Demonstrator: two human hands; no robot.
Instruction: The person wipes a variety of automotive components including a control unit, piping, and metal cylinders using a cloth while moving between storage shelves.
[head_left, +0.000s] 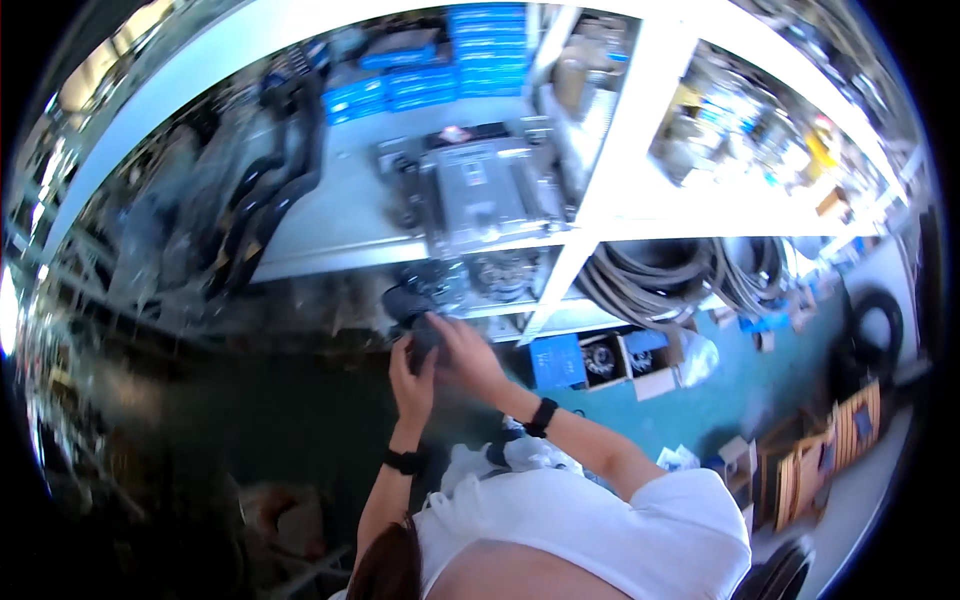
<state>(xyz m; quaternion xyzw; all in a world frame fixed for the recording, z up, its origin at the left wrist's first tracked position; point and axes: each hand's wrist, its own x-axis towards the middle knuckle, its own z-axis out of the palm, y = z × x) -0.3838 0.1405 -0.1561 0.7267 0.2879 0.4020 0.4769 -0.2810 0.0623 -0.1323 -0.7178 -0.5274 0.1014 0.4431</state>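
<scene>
Both of my hands come together in front of the shelf's front edge, around a dark grey rounded part (426,338). My left hand (411,382) is closed on its near left side, thumb and fingers up along it. From the right, my right hand (466,352) grips the same part with its fingers over the top. Just beyond the fingers is another dark rounded piece (404,302); whether it joins the held part cannot be made out. Motion blur hides the exact kind of the part. Each wrist wears a black band.
A white shelf (350,215) holds blue boxes (490,50), a clear-wrapped grey case (485,190) and black curved pipes (275,190). Coiled hoses (650,285) hang at right above open boxes (600,362) on the green floor. Wooden crates (815,460) stand at the right.
</scene>
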